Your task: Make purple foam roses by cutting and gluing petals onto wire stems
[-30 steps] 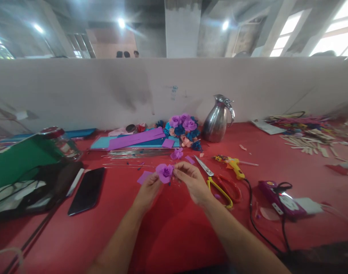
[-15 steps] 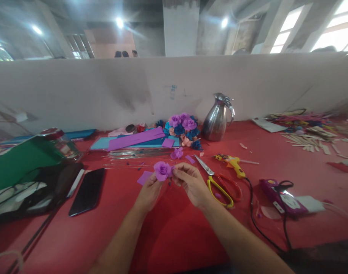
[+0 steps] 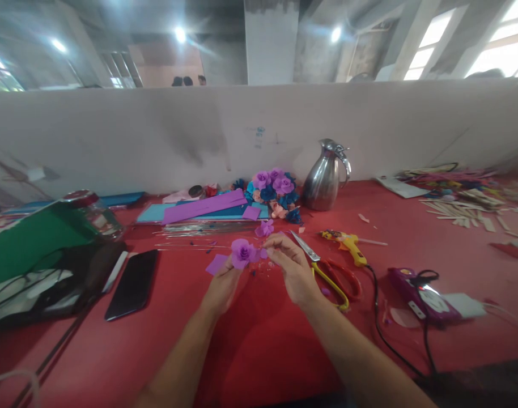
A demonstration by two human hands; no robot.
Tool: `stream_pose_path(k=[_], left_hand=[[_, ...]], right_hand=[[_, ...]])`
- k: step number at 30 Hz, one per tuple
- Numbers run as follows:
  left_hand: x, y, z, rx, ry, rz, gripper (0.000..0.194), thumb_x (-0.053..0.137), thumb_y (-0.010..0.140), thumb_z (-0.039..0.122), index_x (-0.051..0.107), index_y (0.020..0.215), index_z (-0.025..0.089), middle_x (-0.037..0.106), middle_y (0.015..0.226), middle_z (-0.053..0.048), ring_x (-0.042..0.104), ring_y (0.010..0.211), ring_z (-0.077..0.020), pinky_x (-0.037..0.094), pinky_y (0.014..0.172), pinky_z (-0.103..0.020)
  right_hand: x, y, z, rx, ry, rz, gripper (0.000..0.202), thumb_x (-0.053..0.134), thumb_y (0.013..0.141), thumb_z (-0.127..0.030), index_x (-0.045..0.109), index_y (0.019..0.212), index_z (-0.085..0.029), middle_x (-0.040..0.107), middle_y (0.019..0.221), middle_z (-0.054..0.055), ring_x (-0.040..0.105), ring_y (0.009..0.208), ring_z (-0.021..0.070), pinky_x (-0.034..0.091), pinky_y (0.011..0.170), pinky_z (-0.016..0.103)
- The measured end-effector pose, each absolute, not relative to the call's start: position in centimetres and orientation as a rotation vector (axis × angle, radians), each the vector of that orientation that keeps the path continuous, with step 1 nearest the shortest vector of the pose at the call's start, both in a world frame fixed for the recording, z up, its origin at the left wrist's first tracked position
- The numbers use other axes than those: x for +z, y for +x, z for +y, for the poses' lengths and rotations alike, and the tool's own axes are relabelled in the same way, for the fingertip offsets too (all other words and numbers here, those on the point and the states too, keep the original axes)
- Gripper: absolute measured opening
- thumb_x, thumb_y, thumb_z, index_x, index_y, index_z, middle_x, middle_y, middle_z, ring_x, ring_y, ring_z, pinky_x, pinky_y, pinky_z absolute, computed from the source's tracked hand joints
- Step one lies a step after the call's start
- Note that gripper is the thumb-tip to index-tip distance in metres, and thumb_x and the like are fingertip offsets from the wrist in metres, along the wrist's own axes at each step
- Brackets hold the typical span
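Observation:
A purple paper flower [image 3: 242, 253] with curled petals is held upright in my left hand [image 3: 222, 288], whose fingers close around its base. My right hand [image 3: 293, 266] is just to the right of the bloom, thumb and fingertips pinched at a small purple petal [image 3: 263, 253] at the flower's side. Whether that petal is joined to the flower is hard to see. Under my left hand lies a purple paper square [image 3: 216, 263]. A smaller purple flower piece [image 3: 264, 228] rests just beyond my hands. Scissors [image 3: 327, 275] with yellow and red handles lie beside my right hand.
A yellow glue gun [image 3: 348, 247] with a black cord lies to the right, near a purple device [image 3: 427, 297]. Behind stand a bunch of paper flowers [image 3: 274, 190] and a metal jug [image 3: 322, 178]. Thin wires [image 3: 199, 228], paper strips [image 3: 203, 207] and a phone [image 3: 134, 284] are leftward.
My right hand has pulled slightly right, away from the flower, and the small petal now shows below its fingertips. My left hand keeps hold of the flower, which has turned a little.

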State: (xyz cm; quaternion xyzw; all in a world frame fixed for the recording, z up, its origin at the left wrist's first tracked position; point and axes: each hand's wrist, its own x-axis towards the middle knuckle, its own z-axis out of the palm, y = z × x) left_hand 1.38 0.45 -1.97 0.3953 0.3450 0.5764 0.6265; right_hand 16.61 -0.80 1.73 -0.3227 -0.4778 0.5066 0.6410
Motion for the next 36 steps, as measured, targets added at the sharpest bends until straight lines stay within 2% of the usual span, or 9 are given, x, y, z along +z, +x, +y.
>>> stream_pose_path(k=[4, 9, 16, 22, 28, 36], left_hand=[[-2.4, 1.2, 0.4, 1.287, 0.944, 0.745, 0.015, 0.079, 0.062, 0.025, 0.07, 0.074, 0.022, 0.071, 0.077, 0.0, 0.062, 0.086, -0.0185, 0.042, 0.09, -0.031], [-2.1, 1.4, 0.3, 1.262, 0.982, 0.71, 0.014, 0.077, 0.065, 0.026, 0.069, 0.075, 0.021, 0.07, 0.074, 0.001, 0.062, 0.08, -0.0169, 0.045, 0.082, -0.028], [-1.3, 1.8, 0.0, 1.249, 0.995, 0.689, 0.023, 0.076, 0.066, 0.033, 0.07, 0.084, 0.02, 0.07, 0.079, -0.002, 0.061, 0.084, -0.0189, 0.044, 0.08, -0.03], [-1.5, 1.7, 0.0, 1.199, 1.028, 0.656, 0.02, 0.077, 0.065, 0.031, 0.07, 0.08, 0.019, 0.07, 0.078, -0.002, 0.06, 0.081, -0.0185, 0.043, 0.077, -0.029], [-1.2, 1.7, 0.0, 1.226, 0.974, 0.634, 0.026, 0.078, 0.063, 0.033, 0.07, 0.084, 0.02, 0.071, 0.079, -0.002, 0.062, 0.083, -0.0194, 0.043, 0.08, -0.03], [-0.7, 1.8, -0.3, 1.177, 0.967, 0.644, 0.024, 0.077, 0.06, 0.022, 0.071, 0.083, 0.02, 0.071, 0.079, -0.002, 0.062, 0.092, -0.0235, 0.041, 0.085, -0.033]], right_hand=[[1.5, 16.6, -0.8, 1.073, -0.793, -1.243, 0.01, 0.065, 0.075, -0.032, 0.067, 0.079, -0.023, 0.053, 0.097, 0.003, 0.049, 0.096, 0.019, 0.038, 0.084, 0.032], [1.2, 16.6, -0.8, 1.02, -0.808, -1.301, 0.011, 0.066, 0.073, -0.031, 0.063, 0.068, -0.022, 0.051, 0.098, 0.004, 0.047, 0.104, 0.0215, 0.034, 0.094, 0.038], [1.4, 16.3, -1.0, 1.074, -0.793, -1.281, 0.014, 0.065, 0.072, -0.029, 0.061, 0.063, -0.021, 0.05, 0.096, 0.005, 0.046, 0.101, 0.0214, 0.035, 0.088, 0.036], [1.4, 16.3, -1.0, 1.117, -0.807, -1.267, 0.018, 0.061, 0.076, -0.032, 0.063, 0.063, -0.02, 0.051, 0.094, 0.005, 0.047, 0.1, 0.0211, 0.036, 0.084, 0.034], [1.4, 16.3, -1.0, 1.146, -0.799, -1.211, 0.014, 0.064, 0.072, -0.029, 0.064, 0.06, -0.02, 0.053, 0.093, 0.004, 0.048, 0.097, 0.0205, 0.036, 0.084, 0.034], [1.4, 16.3, -1.1, 1.187, -0.79, -1.196, 0.018, 0.066, 0.072, -0.035, 0.065, 0.061, -0.021, 0.054, 0.09, 0.004, 0.049, 0.088, 0.0189, 0.038, 0.078, 0.032]])
